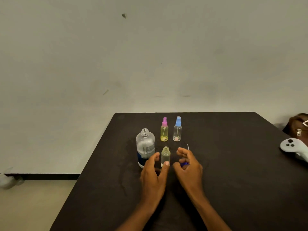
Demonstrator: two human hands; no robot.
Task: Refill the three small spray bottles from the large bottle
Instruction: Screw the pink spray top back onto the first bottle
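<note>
A dark table [233, 180] carries four upright bottles near its far edge: an uncapped large bottle [145, 147] nearest the left edge, a small uncapped bottle [165, 155] just beside it, and behind these a pink-capped spray bottle [164, 130] and a blue-capped spray bottle [177, 130]. A white controller [293, 147] lies at the right edge.

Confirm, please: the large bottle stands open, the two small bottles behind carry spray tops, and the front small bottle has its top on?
No. The head view shows the front small bottle with a bare neck, no top on. The large bottle stands open, and the pink-topped bottle and blue-topped bottle behind carry spray tops.
</note>
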